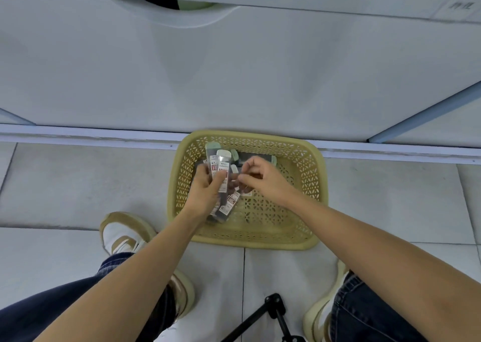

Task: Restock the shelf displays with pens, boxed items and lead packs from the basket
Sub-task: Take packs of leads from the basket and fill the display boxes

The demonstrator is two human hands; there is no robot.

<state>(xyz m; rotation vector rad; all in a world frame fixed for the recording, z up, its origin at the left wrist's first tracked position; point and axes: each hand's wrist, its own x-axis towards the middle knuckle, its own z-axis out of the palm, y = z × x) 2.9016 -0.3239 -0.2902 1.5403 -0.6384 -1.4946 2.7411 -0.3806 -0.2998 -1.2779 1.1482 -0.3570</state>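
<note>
A fan of lead packs (223, 175) is gripped in the left hand (204, 185), fingers clenched round it, over the yellow basket (299, 164) set on the tiled floor (78, 185). More packs are left inside. The right hand (263, 180) is held against the fan, fingers curled; its grasp cannot be told.

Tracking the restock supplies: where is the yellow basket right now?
In the head view, the yellow basket sits centre frame on the tiled floor, close against the white cabinet.

Print on the lead packs (222, 170) is unreadable (too small); the left hand (205, 188) partly covers them.
</note>
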